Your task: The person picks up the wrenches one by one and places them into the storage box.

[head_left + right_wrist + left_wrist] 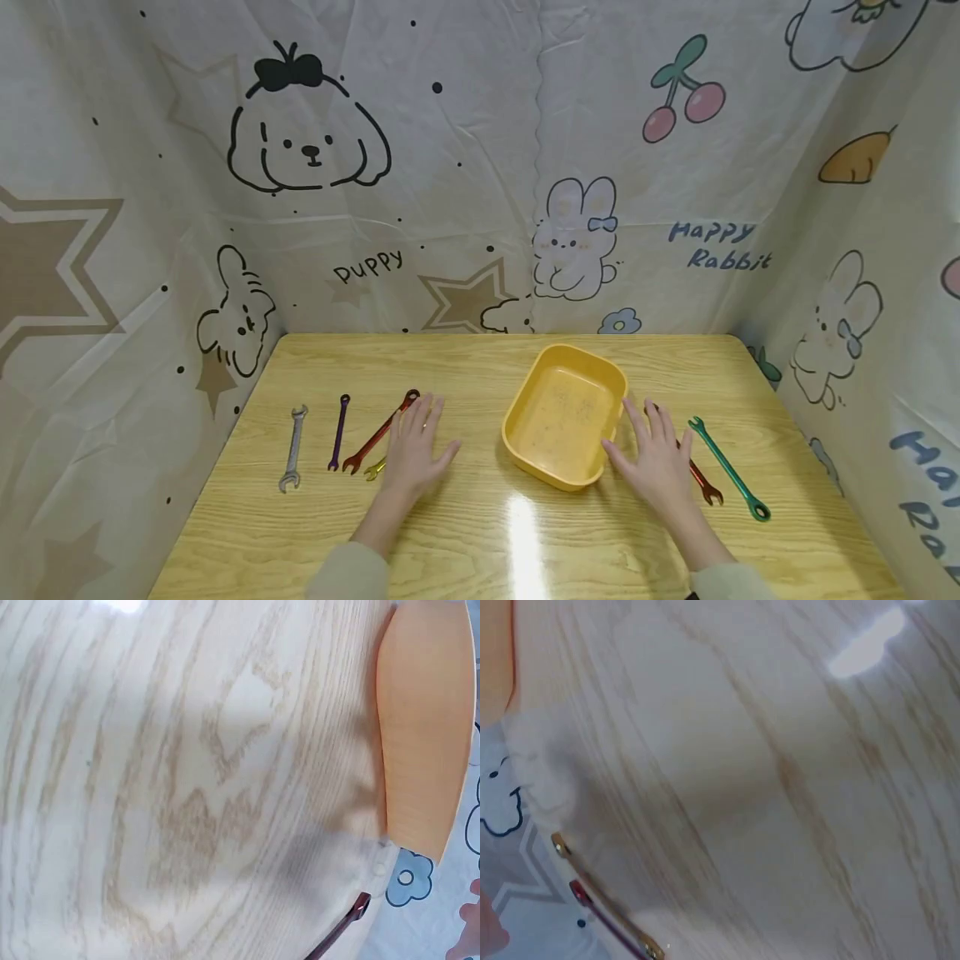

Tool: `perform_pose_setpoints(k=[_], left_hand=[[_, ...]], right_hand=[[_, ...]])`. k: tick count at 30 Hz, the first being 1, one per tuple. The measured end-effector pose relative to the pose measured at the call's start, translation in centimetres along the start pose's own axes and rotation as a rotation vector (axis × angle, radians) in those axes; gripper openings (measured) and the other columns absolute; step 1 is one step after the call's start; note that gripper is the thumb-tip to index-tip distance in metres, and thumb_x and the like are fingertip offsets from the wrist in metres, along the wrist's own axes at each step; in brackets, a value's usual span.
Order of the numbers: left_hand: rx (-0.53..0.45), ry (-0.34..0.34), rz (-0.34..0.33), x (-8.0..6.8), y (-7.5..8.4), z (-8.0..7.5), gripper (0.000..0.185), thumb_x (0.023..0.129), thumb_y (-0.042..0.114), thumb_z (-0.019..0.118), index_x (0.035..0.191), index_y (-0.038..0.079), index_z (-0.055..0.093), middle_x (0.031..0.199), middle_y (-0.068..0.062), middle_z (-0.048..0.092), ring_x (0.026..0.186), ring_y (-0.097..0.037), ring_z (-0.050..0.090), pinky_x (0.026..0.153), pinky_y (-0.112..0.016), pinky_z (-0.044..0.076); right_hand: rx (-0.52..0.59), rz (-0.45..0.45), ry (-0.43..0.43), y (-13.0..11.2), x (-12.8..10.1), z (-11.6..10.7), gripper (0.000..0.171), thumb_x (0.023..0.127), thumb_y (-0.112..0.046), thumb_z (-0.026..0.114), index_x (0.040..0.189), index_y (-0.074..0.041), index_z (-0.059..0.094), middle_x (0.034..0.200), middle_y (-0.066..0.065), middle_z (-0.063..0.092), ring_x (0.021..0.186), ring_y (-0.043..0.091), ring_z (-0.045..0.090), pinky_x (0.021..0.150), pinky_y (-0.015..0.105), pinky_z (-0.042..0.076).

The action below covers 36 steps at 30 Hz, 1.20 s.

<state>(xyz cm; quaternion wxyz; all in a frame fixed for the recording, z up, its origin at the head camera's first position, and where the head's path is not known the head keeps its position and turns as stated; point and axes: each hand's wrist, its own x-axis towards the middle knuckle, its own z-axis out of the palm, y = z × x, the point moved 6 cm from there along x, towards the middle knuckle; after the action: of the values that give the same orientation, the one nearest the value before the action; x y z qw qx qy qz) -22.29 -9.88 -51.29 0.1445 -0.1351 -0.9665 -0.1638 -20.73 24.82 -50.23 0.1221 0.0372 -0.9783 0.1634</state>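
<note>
At the left we see a silver wrench lying almost upright to our view on the wood-grained table, forked at its lower end. Just beside it is a slim purple wrench, ring end away from us and fork nearer. Next, a glossy red wrench slants up to the right, its dark ring showing near the fingertips of the left hand; a shiny gold wrench pokes its fork out from beneath that hand. The left fingers are extended, thumb well out, gripping nothing.

Near the middle we have a yellow plastic tray, round-cornered and set at an angle, its bare floor faintly speckled. The right hand is at its right side with fingers spread and nothing gripped; we cannot tell whether thumb or fingertips touch the rim. Partly behind this hand lies a dark red wrench, fork toward us. Farthest right, a metallic green wrench slants down to its ring end.
</note>
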Motion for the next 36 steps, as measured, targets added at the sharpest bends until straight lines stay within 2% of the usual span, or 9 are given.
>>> perform_pose_setpoints(k=[12,21,25,36], left_hand=[[-0.008,0.011,0.067,1.0,1.7,2.3,0.061,0.088,0.044,0.05,0.137,0.011,0.036,0.136,-0.011,0.041,0.126,-0.029,0.036,0.103,-0.052,0.024],[0.004,-0.02,0.115,2.2,3.1,3.5,0.056,0.089,0.044,0.048,0.134,0.01,0.042,0.131,-0.01,0.045,0.121,-0.027,0.041,0.102,-0.047,0.027],[0.002,-0.046,0.13,2.9,3.7,3.9,0.057,0.091,0.047,0.044,0.134,0.009,0.042,0.13,-0.01,0.046,0.12,-0.026,0.041,0.101,-0.046,0.028],[0.015,-0.144,0.112,4.7,5.2,4.5,0.058,0.092,0.049,0.04,0.138,0.013,0.037,0.133,-0.009,0.044,0.122,-0.027,0.04,0.102,-0.048,0.027]], right_hand=[[0.011,0.052,0.049,0.1,-0.2,1.7,0.068,0.084,-0.051,0.053,0.138,-0.015,0.033,0.138,0.023,0.031,0.126,0.045,0.027,0.098,0.067,0.011],[0.027,0.109,0.056,-0.1,-0.1,2.5,0.066,0.085,-0.052,0.051,0.134,-0.009,0.037,0.132,0.022,0.036,0.122,0.041,0.032,0.099,0.061,0.019],[0.042,0.133,0.043,-0.2,0.1,2.8,0.068,0.086,-0.052,0.05,0.133,-0.005,0.037,0.13,0.023,0.038,0.12,0.042,0.034,0.098,0.059,0.02],[0.075,0.236,0.041,-0.3,0.9,3.3,0.067,0.085,-0.05,0.052,0.13,-0.002,0.037,0.126,0.025,0.04,0.113,0.042,0.037,0.092,0.057,0.026]])
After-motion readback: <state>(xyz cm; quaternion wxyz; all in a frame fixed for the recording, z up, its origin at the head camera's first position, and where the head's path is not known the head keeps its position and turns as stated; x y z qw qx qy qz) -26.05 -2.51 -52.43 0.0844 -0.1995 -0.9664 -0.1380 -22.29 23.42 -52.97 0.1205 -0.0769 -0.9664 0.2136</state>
